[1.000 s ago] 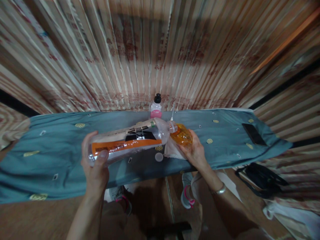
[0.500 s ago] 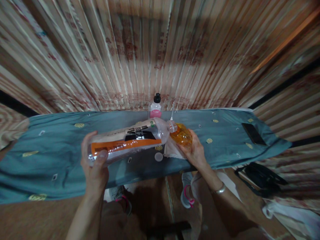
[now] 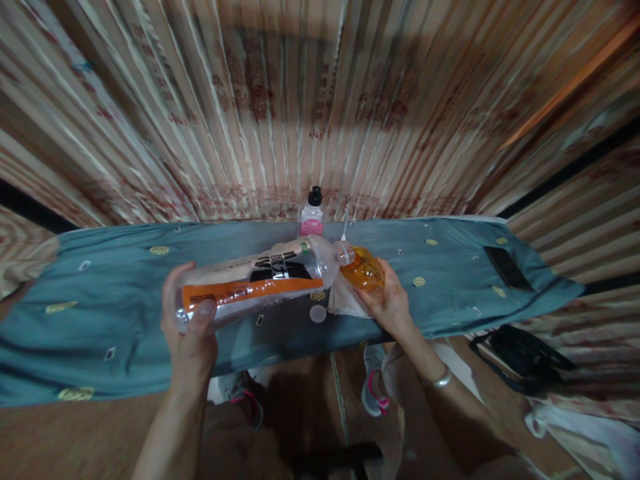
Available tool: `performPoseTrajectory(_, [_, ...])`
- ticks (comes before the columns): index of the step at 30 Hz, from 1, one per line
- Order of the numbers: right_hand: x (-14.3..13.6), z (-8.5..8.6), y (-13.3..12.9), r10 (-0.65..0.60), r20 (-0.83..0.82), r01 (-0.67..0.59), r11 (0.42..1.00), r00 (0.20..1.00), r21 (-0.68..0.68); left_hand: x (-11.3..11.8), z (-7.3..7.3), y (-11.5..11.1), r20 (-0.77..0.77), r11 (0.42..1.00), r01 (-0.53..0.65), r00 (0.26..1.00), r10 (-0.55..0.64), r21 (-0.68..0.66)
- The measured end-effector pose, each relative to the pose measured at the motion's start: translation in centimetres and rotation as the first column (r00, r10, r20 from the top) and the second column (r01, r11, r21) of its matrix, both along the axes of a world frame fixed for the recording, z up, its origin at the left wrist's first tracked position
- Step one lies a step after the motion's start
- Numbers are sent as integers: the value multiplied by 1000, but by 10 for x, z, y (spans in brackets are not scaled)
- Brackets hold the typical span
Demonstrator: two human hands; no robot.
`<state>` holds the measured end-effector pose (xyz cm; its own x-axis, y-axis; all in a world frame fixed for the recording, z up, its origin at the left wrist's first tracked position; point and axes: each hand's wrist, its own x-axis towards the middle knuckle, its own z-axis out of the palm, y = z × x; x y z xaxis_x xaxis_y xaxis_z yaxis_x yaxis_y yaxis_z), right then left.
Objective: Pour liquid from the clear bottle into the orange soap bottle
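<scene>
two hands hold a large clear bottle and an amber container end to end

the left hand (image 3: 190, 317) is curled around the base end of a large, clear plastic bottle with an orange, black and white label (image 3: 255, 280). its thumb lies across the near side, over the label's edge, and its fingers wrap behind; the hand is open only as wide as the bottle's thick body. the bottle is tipped almost onto its side above the tabletop (image 3: 135, 300), which is covered in blue-green patterned cloth, and its neck points to the right.

the right hand (image 3: 387, 300) is closed around a small, rounded, see-through amber container (image 3: 365, 272), with the fingers bent about its far end. a silver-coloured bracelet (image 3: 442, 378) sits at that wrist. the bottle's neck meets the container's near end; how the two openings fit cannot be told.

below the join are a white, flat, cloth-like piece (image 3: 345, 303) and a small, round, translucent cap (image 3: 318, 313). behind the join stand a clear bottle with a pink label and black top (image 3: 312, 220) and a thin white stem (image 3: 345, 230).
</scene>
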<state>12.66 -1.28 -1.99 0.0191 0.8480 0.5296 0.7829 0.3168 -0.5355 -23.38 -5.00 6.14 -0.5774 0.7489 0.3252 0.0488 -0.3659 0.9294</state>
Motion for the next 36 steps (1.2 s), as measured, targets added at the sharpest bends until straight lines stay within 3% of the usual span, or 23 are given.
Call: performPoseTrajectory(36, [0,0,0,4,10,-4,1000,1000,10,3,3,2,106,1000,-3,994,4,-4])
